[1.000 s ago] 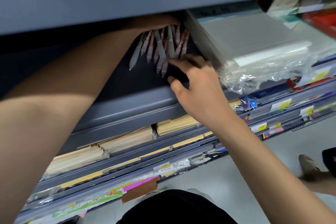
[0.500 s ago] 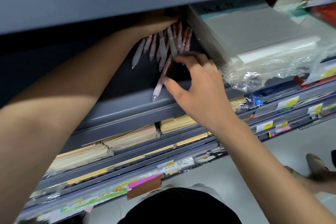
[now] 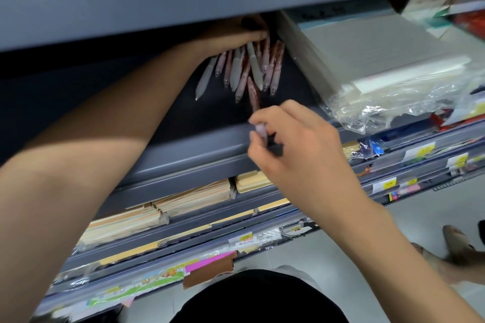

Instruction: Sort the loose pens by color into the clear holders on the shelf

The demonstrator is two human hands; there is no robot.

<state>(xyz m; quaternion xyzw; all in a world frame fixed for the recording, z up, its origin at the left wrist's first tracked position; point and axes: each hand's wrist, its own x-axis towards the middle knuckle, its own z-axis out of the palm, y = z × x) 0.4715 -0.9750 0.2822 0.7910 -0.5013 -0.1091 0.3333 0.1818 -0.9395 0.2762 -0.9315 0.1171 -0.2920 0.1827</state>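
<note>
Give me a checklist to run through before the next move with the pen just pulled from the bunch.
1. Pulled pen gripped by the right hand: ok, pinched near its pale tip end.
2. Pen free of the bunch: cannot tell, its far end lies close under the fanned tips.
3. Bunch of pens secured by the left hand: ok, tops held, tips fanned over the dark shelf.
4. Pen colour read: ok, reddish-brown barrel, though blurred.
5. Target clear holder located: not ok, none in view.
6. Plastic-wrapped paper stack out of the way: ok, it sits to the right of both hands.
</note>
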